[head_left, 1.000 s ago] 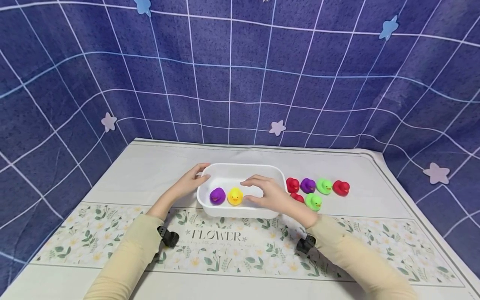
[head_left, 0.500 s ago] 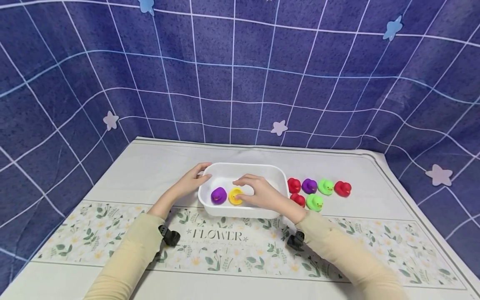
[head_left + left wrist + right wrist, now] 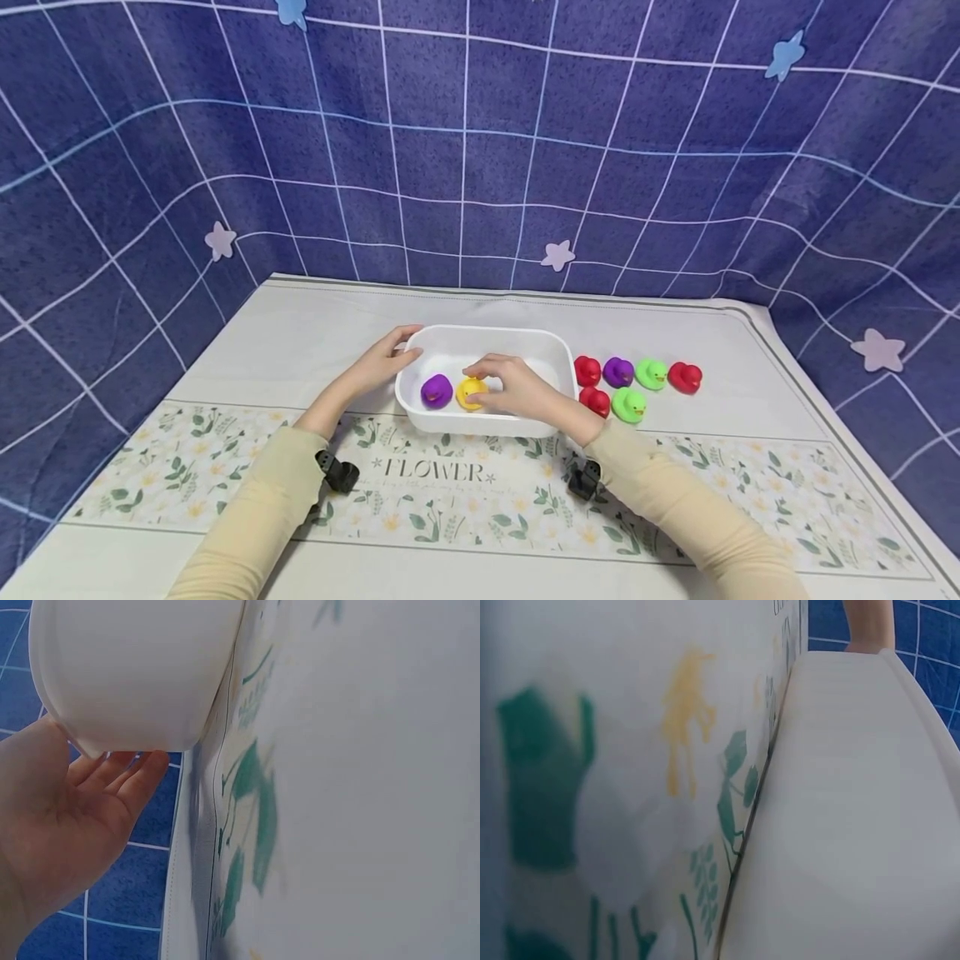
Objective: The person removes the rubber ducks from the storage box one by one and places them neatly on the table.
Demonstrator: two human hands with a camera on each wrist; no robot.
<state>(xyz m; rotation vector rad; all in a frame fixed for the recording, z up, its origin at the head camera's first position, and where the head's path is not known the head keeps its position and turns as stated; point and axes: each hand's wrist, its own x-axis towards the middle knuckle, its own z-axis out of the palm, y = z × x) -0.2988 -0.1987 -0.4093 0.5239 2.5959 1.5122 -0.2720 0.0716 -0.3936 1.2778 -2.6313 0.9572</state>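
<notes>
In the head view a white plastic tub (image 3: pixel 480 425) stands on the table with a purple rubber duck (image 3: pixel 437 392) and a yellow rubber duck (image 3: pixel 468 393) side by side inside. My left hand (image 3: pixel 380 364) grips the tub's left end, thumb over the rim and fingers along the outside. The left wrist view shows this hand's fingers (image 3: pixel 139 784) against the tub's end wall. My right hand (image 3: pixel 516 387) reaches over the tub's front wall and pinches the yellow duck, thumb in front and fingers behind. In the right wrist view the tub's wall (image 3: pixel 855 802) hides that hand.
Right of the tub lie several more ducks: a red duck (image 3: pixel 587 371), a purple duck (image 3: pixel 618 372), a green duck (image 3: pixel 651 374), another red duck (image 3: pixel 685 377), and in front a red duck (image 3: pixel 595 402) and a green duck (image 3: pixel 629 405). A blue curtain (image 3: pixel 480 167) hangs behind the table.
My right hand has moved left inside the tub to the yellow duck, and its thumb and fingers have closed on it. The left hand keeps its place on the tub.
</notes>
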